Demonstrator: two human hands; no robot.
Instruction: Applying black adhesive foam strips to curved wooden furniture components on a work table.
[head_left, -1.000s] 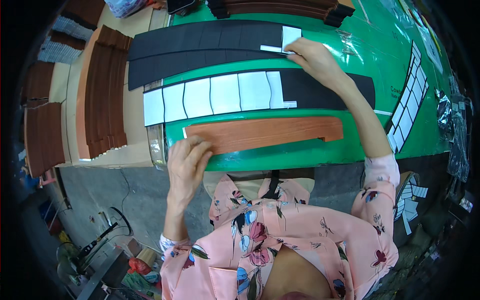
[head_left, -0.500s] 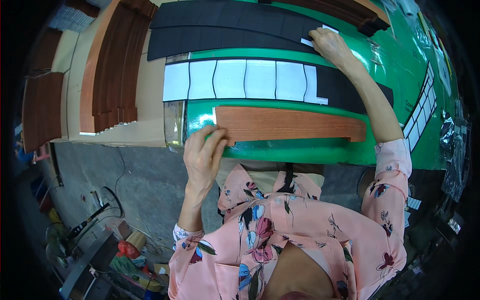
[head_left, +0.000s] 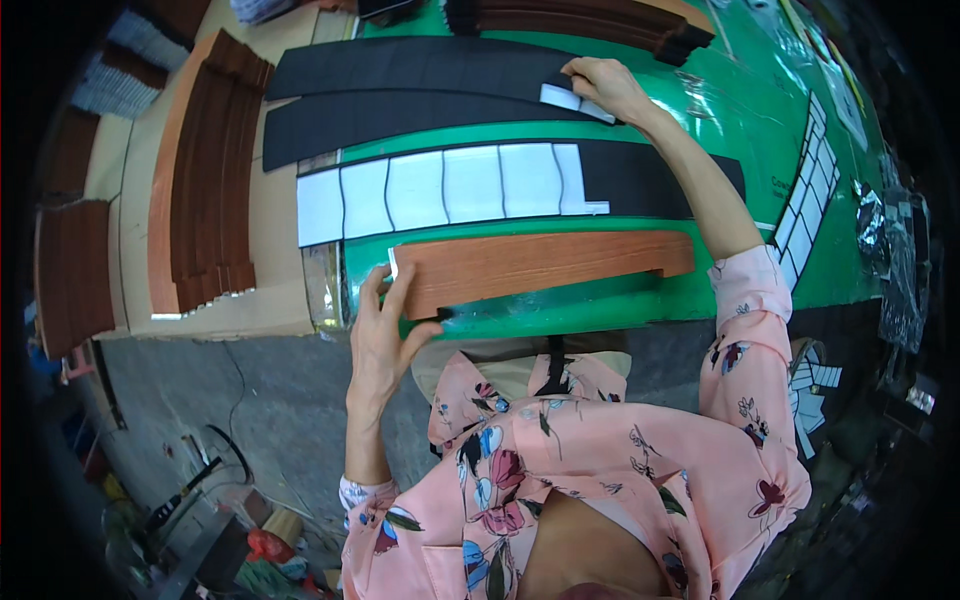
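Observation:
A long brown wood-grain board (head_left: 540, 265) lies on the green table near me, with a white strip on its left end. My left hand (head_left: 378, 335) is at that end, fingers and thumb spread, the fingertips by the white strip. Farther off, my right hand (head_left: 610, 90) bends its fingers closed over the right end of two long black strips (head_left: 400, 75), where small white pieces (head_left: 560, 97) show. Its fingertips press there; what they pinch is partly hidden. Between hands and board lies a black strip (head_left: 660, 175) partly covered by white panels (head_left: 415, 190).
A stack of brown mouldings (head_left: 205, 190) stands on cardboard (head_left: 285, 280) at the left. More brown mouldings (head_left: 590, 25) lie at the far edge. A sheet of white pieces on black (head_left: 810, 200) rests on the table's (head_left: 730, 300) right side.
My left hand has opened, its thumb swinging away from the board. My right hand remains at the black strips' right end, where the white pieces have shifted. The whole view has turned slightly.

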